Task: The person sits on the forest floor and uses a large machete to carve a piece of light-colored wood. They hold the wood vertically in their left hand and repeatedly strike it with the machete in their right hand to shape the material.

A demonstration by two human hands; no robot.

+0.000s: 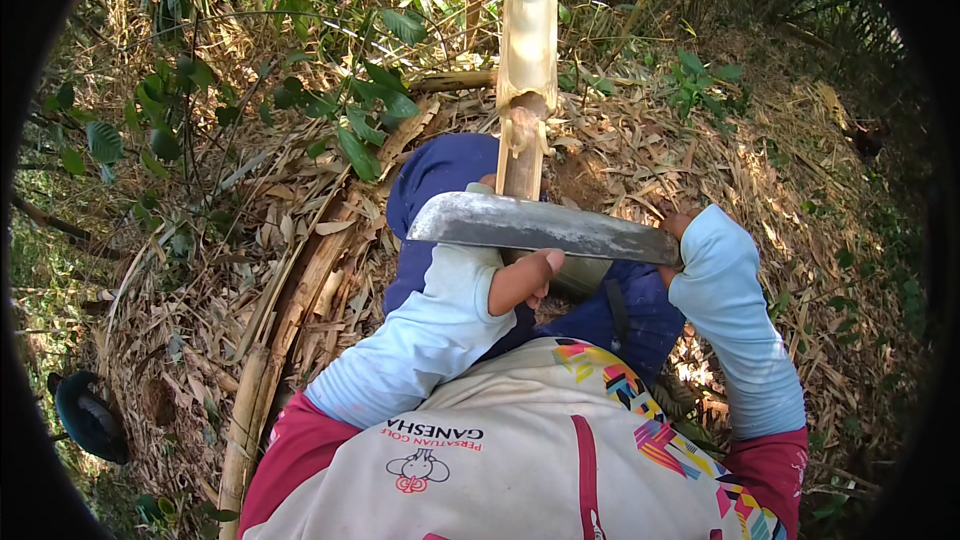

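Note:
A machete [540, 225] lies crosswise in front of me, its broad, worn grey blade pointing left. My right hand [678, 232] is closed at its right end; the handle is mostly hidden. Below the blade shows the thumb of my left hand [525, 281], the back of that hand covered by a pale blue sleeve. Its fingers are largely behind the blade, closed about the lower part of a split bamboo piece [527, 30]. The bamboo stands away from me, pale and hollowed, with a ragged notch at its middle. Its near end is hidden behind the blade.
My bent legs in blue trousers [430, 180] flank the bamboo. A long split bamboo pole [262, 380] lies on the left over dry leaf litter [200, 310]. Leafy shoots [360, 120] rise at the far left. A dark rounded object [88, 418] sits at the left edge.

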